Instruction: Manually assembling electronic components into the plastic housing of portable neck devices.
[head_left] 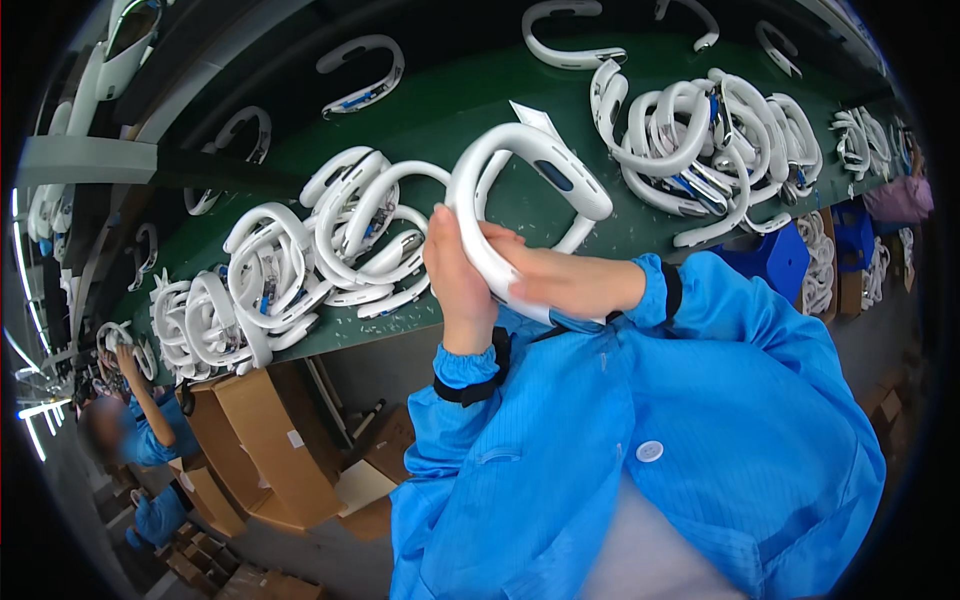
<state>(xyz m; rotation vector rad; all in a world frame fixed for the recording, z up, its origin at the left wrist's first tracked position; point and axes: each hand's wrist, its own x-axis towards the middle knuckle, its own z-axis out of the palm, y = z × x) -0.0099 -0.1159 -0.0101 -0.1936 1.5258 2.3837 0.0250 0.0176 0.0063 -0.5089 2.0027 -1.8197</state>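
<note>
- No words, numbers or signs can be read.
- A small white label (295, 439) sits on the open brown cardboard box (262, 412) below the green counter (445, 105); any print on it is too small to make out.

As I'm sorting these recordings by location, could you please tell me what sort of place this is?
Probably a factory assembly area: heaps of curved white plastic devices lie on a green workbench, with brown cardboard boxes below and another person in blue further along.

Green bench (455, 105), heaped white curved bands (660, 163)
</note>
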